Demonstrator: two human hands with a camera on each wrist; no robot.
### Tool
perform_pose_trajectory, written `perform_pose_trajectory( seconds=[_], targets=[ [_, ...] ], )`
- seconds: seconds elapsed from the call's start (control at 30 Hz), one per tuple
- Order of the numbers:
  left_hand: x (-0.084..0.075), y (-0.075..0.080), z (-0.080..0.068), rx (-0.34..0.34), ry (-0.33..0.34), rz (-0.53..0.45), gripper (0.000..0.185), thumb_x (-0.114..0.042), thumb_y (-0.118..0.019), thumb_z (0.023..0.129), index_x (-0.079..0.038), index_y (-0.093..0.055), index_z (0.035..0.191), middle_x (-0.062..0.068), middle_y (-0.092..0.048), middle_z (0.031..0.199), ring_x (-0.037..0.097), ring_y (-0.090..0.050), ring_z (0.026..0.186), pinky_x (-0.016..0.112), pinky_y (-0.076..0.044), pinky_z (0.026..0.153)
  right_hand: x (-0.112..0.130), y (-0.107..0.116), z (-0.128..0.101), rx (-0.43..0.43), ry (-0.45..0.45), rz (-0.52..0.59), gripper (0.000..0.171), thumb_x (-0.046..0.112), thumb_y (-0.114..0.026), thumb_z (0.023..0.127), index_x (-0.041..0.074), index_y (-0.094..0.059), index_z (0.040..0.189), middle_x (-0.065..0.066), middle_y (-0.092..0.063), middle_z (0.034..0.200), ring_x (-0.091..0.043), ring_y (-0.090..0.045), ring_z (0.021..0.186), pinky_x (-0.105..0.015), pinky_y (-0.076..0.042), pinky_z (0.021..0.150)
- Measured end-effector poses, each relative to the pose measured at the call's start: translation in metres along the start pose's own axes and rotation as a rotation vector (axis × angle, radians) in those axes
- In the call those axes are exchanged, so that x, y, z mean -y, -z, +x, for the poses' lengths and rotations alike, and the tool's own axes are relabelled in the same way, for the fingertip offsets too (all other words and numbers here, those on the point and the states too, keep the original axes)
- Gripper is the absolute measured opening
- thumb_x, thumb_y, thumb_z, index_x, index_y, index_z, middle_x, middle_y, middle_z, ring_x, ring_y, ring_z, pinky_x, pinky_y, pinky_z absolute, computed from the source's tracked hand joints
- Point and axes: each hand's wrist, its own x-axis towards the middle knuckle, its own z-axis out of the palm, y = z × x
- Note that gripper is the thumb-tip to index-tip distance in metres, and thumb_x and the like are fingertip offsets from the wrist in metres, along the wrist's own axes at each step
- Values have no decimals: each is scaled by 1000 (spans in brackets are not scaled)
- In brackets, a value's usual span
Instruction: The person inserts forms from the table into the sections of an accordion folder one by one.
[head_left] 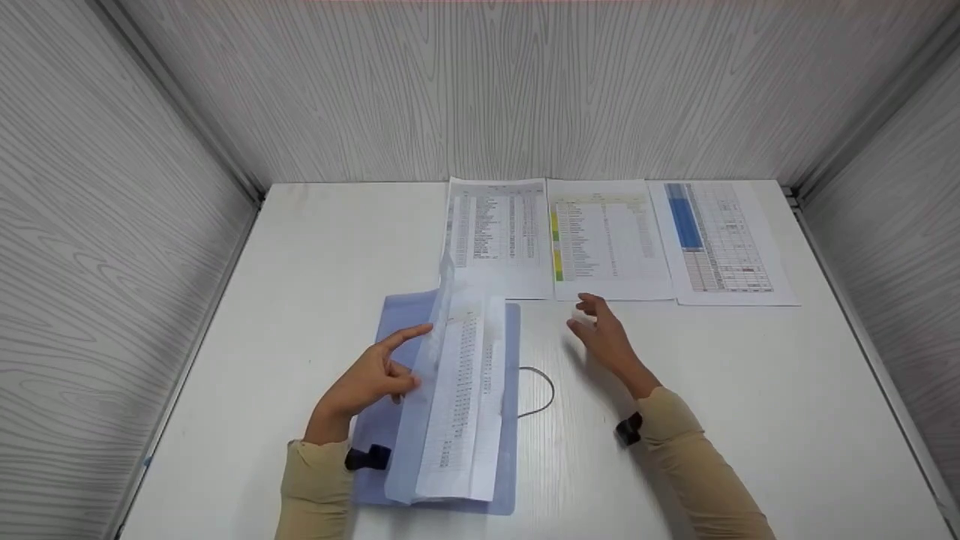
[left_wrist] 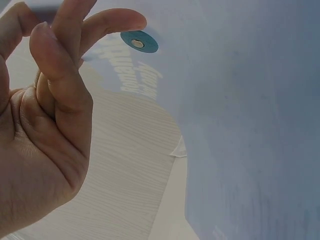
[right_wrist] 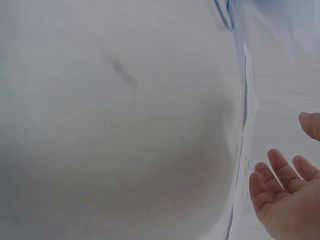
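The folder, pale blue plastic, lies near centre on the table, with a printed sheet standing up out of it. My left hand pinches the lifted clear flap, forefinger out. My right hand hovers open to the right, holding nothing. Risk as I judge it: a thin pinch, so the flap could slip and drop onto the sheet, or the sheet could buckle. Count: one folder, one sheet in it, three printed pages in a far row, one black elastic loop at the folder's right edge.
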Motion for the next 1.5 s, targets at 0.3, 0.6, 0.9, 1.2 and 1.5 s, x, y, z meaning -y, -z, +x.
perform_pose_trajectory(
  seconds=[0.3, 0.6, 0.9, 1.2, 1.5],
  targets=[
    [0, 1, 0, 6, -16, 10, 76, 3, -61, 85, -6, -26, 152, -10, -42, 49, 6, -45, 46, 20, -44, 52, -23, 37, 19, -7, -10, -343, 69, 25, -62, 93, -1, -29, 149, -26, -33, 150, -44, -29, 139, -55, -24, 113],
    [1, 2, 0, 3, -7, 22, 76, 2, -61, 85, -8, -27, 152, -9, -44, 49, 6, -44, 46, 20, -43, 52, -43, 55, 22, 26, 53, -593, 75, 27, -64, 91, -10, -27, 146, -31, -26, 151, -48, -23, 141, -60, -23, 112],
    [3, 2, 0, 4, -6, 17, 76, 2, -61, 85, -7, -27, 152, -9, -43, 50, 6, -44, 45, 20, -42, 52, -55, 61, 20, 109, -41, -515, 74, 30, -53, 97, -6, -18, 151, -28, -13, 157, -46, -8, 146, -60, -9, 116],
    [4, 1, 0, 11, -3, -8, 76, 5, -59, 84, -7, -26, 152, -6, -40, 48, 6, -41, 45, 21, -42, 52, -57, 62, 19, 153, -64, -516, 73, 34, -47, 99, -4, -15, 152, -26, -9, 159, -43, -4, 147, -59, -4, 116],
    [4, 2, 0, 8, -17, 7, 75, 2, -62, 86, -6, -27, 152, -5, -41, 49, 6, -43, 45, 20, -42, 51, -54, 62, 16, 151, -56, -532, 70, 32, -49, 98, -6, -21, 150, -26, -14, 157, -43, -9, 146, -61, -8, 115]
  ],
)
